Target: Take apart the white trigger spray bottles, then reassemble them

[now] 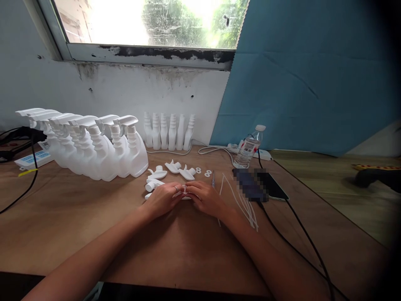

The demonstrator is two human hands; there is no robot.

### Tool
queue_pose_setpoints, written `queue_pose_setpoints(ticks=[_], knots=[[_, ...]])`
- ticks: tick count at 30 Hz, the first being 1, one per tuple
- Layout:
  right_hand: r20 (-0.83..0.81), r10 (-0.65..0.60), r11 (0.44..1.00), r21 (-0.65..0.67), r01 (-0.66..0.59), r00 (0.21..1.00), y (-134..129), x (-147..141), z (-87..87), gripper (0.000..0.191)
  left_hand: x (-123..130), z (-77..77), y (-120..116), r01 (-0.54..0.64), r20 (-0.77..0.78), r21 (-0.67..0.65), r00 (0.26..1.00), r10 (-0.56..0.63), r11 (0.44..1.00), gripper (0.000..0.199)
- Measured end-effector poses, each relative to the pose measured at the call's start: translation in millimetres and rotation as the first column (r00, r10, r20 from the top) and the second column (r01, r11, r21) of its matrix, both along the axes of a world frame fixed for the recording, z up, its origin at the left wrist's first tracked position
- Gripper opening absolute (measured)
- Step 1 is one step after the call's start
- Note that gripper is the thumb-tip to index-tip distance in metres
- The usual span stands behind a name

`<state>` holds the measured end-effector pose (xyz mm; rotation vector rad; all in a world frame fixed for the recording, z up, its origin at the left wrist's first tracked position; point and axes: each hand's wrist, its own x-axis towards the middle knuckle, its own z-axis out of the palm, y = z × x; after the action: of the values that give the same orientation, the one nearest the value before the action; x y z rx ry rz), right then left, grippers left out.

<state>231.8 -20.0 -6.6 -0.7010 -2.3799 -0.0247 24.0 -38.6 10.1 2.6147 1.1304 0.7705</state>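
Observation:
My left hand (165, 197) and my right hand (204, 195) meet over the middle of the table. Both are closed, fingertips together, on a small white plastic part that looks like a trigger spray head (184, 190); the fingers hide most of it. Just beyond them lie several loose white trigger spray heads (188, 172), some on their sides. One more spray head (154, 184) is partly covered by my left hand. Small white figure-eight pieces (208, 173) rest beyond my right hand, with a thin screwdriver (213, 179) close by.
White spray bottles with heads fitted (103, 154) stand at left. Headless white bottles (172, 133) line the wall. Thin white tubes (242, 205) lie right of my right hand, near a phone (272, 186), black cables (302, 225) and a clear water bottle (247, 150). A power strip (34, 159) sits far left.

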Motion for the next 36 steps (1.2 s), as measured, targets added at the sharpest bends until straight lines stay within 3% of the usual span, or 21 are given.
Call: queue_pose_setpoints(ticks=[9, 17, 21, 25, 30, 36], knots=[[-0.136, 0.046, 0.989, -0.133, -0.064, 0.99, 1, -2, -2.5, 0.024, 0, 0.0, -1, 0.009, 0.022, 0.016, 1.0, -0.009, 1.0, 0.022], [-0.098, 0.041, 0.987, -0.153, -0.056, 0.994, 1, 6, 3.1, 0.021, -1, 1.1, -2, -0.066, -0.035, -0.061, 0.997, 0.064, 0.996, 0.017], [-0.041, -0.099, 0.987, -0.134, 0.093, 0.994, 9, 27, 13.4, 0.032, -4, -0.9, -1, -0.121, -0.018, -0.101, 0.993, 0.12, 0.987, 0.025], [0.17, -0.28, 0.936, -0.171, 0.308, 0.945, 23, 61, 21.8, 0.029, -5, 0.5, -1, -0.043, -0.033, -0.075, 0.999, 0.041, 0.996, 0.025], [0.254, -0.256, 0.908, -0.268, 0.322, 0.933, 37, 92, 15.7, 0.037, -2, 3.8, -5, -0.034, -0.066, -0.014, 0.997, 0.033, 0.999, 0.023], [0.269, -0.24, 0.881, -0.343, 0.326, 0.933, 41, 99, 5.6, 0.042, -1, 6.1, -7, -0.024, -0.036, -0.023, 0.999, 0.023, 0.999, 0.018]])
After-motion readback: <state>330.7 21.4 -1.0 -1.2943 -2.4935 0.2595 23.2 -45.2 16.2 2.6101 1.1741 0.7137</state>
